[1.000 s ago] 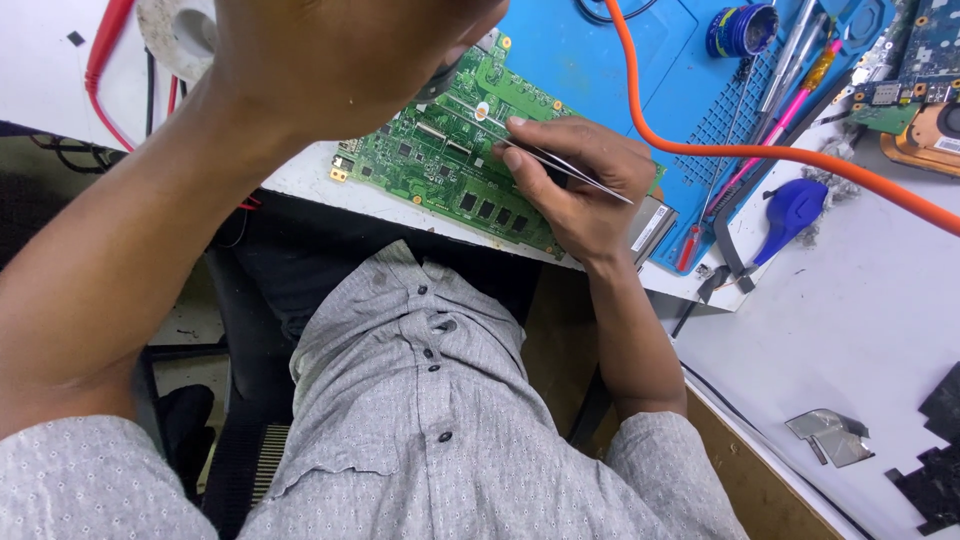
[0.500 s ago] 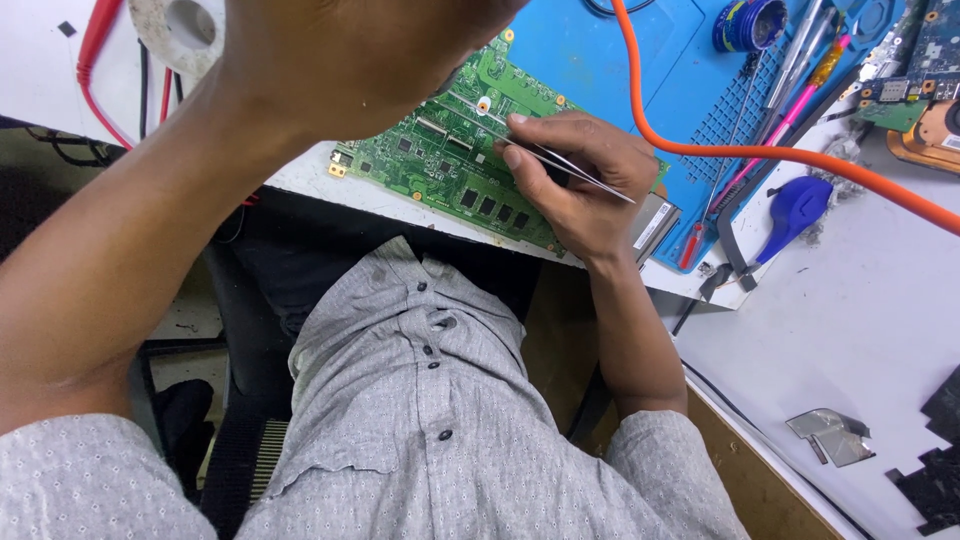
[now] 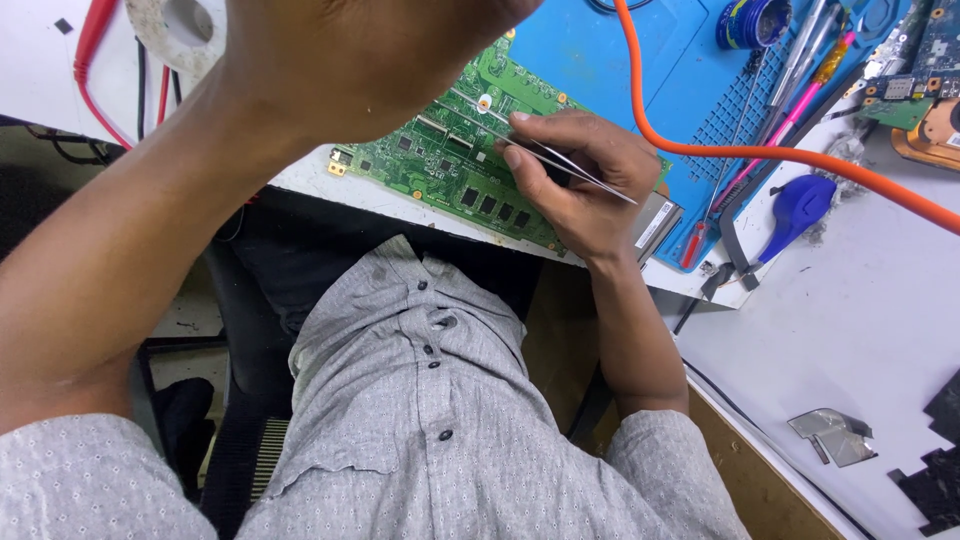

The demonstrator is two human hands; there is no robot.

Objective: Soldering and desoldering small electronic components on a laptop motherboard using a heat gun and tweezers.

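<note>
Nearest the camera: my grey buttoned shirt (image 3: 420,400), filling the bottom of the view. My left hand (image 3: 350,60) is raised close to the lens, big and blurred, blocking the upper left part of the green circuit board (image 3: 440,160); can't tell if its fingers are curled on anything, tips out of view. My right hand (image 3: 575,180) rests on the board's right end, fingers (image 3: 530,155) pinched closed on thin metal tweezers (image 3: 575,168). Tweezers' long axis runs diagonal: tips up-left toward the board's middle, back end sticking out lower-right past my knuckles. Tips are hidden behind my fingers, so can't tell whether they touch a part. Board lies flat at the near edge of the desk (image 3: 860,320), long axis from lower-right to upper-left, a row of black chips along its near edge. Beyond it a blue work mat (image 3: 620,60). An orange cable (image 3: 760,150) curves down over the mat and off right, passing just beyond my right hand. Further right: screwdrivers and a pink-handled tool (image 3: 790,110) lying on the mat, a blue plastic pry tool (image 3: 800,205), a blue solder spool (image 3: 752,22). Far left: red lead (image 3: 90,60), white tape roll (image 3: 180,30). Lower right on the desk: foil scraps (image 3: 835,435).
</note>
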